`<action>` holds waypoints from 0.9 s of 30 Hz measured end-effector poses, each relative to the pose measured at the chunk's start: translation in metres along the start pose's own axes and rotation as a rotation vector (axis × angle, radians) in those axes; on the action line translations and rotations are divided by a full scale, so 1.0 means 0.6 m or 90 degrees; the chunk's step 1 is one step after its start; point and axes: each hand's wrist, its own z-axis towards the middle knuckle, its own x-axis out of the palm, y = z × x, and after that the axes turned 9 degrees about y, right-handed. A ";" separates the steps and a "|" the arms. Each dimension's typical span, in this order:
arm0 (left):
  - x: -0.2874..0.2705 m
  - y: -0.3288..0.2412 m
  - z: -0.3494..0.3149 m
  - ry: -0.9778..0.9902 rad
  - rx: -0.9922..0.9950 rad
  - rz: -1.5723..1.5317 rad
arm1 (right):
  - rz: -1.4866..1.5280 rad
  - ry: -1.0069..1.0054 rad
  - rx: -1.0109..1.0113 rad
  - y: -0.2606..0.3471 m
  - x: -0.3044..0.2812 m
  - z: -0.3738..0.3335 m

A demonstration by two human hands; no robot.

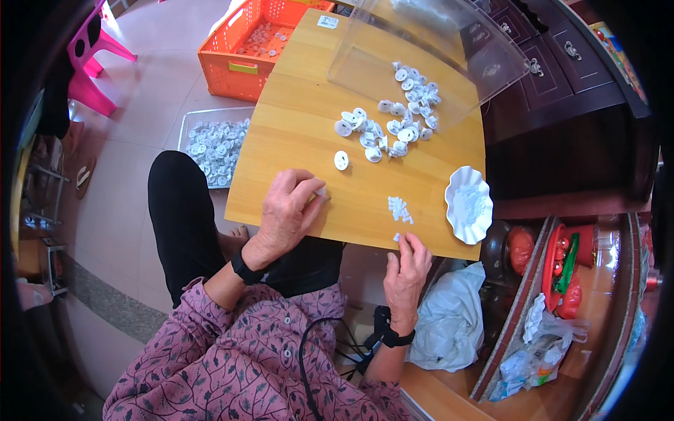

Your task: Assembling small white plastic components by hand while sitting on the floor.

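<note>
From the head camera, the left hand (288, 210) lies knuckles-up on the pale wooden tabletop (295, 119), fingers curled together over a small white plastic piece (321, 191) at its fingertips; whether it is truly pinched cannot be told. The right hand (407, 270) rests at the table's near edge, fingertips touching a tiny white piece (397, 237), fingers loosely together. At twelve o'clock from it lies a small cluster of tiny white pegs (399, 208); at two o'clock, a white scalloped plastic dish (468, 203). A single round white disc (341, 160) lies at one o'clock from the left hand, below a heap of round white plastic discs (393, 119) spilling from a clear plastic bin (449, 42).
</note>
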 end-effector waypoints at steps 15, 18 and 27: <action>0.003 -0.004 0.004 0.000 -0.005 0.021 | 0.091 -0.094 -0.012 -0.022 0.012 0.003; 0.002 -0.005 0.005 0.000 -0.007 0.014 | 0.101 -0.105 0.010 -0.020 0.014 0.005; 0.002 -0.006 0.006 0.011 -0.012 0.032 | 0.455 -0.130 0.215 -0.016 0.032 0.009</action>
